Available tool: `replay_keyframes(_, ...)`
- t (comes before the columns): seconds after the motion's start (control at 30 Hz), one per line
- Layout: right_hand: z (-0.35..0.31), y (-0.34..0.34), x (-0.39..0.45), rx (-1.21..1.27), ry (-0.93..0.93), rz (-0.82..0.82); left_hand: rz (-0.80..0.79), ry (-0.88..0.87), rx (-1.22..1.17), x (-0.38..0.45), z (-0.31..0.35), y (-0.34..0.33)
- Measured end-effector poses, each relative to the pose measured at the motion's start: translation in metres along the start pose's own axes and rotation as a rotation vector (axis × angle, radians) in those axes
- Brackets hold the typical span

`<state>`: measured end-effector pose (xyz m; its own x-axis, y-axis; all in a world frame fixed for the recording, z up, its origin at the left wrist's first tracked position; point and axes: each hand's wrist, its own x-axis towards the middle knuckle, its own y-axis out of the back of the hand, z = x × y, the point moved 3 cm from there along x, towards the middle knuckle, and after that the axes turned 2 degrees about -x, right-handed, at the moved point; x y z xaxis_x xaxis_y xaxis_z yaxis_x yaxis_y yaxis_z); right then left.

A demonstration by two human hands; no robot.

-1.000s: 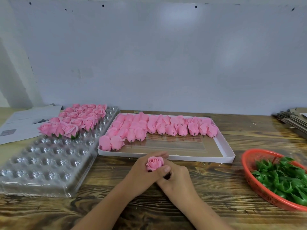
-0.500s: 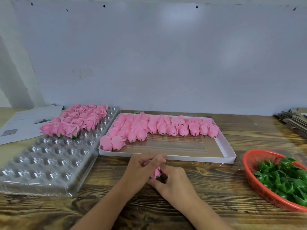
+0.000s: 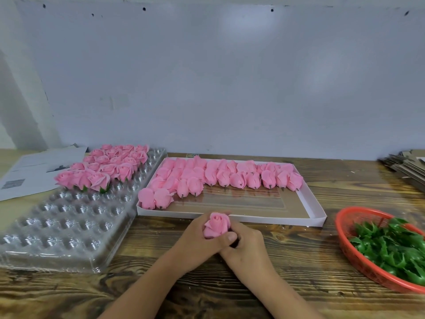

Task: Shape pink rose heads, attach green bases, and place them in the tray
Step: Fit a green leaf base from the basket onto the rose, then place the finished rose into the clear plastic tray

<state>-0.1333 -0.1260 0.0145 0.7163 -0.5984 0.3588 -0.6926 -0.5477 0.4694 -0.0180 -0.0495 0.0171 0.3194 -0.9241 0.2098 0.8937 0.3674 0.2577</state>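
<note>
Both my hands meet near the middle of the table around one pink rose head (image 3: 216,225). My left hand (image 3: 200,238) wraps it from the left with the thumb across its underside. My right hand (image 3: 247,246) grips beneath it from the right; whatever is under the rose is hidden. Finished roses with green bases (image 3: 101,168) fill the far cells of the clear plastic tray (image 3: 69,226) at left. Several unshaped pink buds (image 3: 220,176) lie in the white cardboard tray (image 3: 317,210) straight ahead. Green bases (image 3: 391,247) fill the red basket (image 3: 351,256) at right.
Printed paper sheets (image 3: 30,171) lie at the far left behind the plastic tray. A stack of flat cardboard (image 3: 407,168) sits at the far right by the wall. Bare wooden tabletop (image 3: 299,261) shows between my hands and the basket.
Half a second ago my left fingers covered the rose low on the table. Now the rose sits up between both hands, with its top showing.
</note>
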Motion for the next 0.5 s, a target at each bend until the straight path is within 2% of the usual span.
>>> replay_keyframes(0.1,0.003,0.004,0.002,0.07,-0.04,0.101,0.002,-0.035,-0.034,0.001,0.005,0.0)
replay_keyframes(0.23,0.01,0.003,0.002,0.006,-0.088,0.099,0.036,-0.064,-0.018,0.0,0.002,0.003)
replay_keyframes(0.33,0.01,0.003,0.003,-0.082,-0.094,0.109,0.126,-0.041,0.039,0.001,-0.001,0.007)
replay_keyframes(0.5,0.01,-0.001,0.005,-0.055,-0.095,0.055,0.177,-0.02,0.061,0.0,-0.002,0.01)
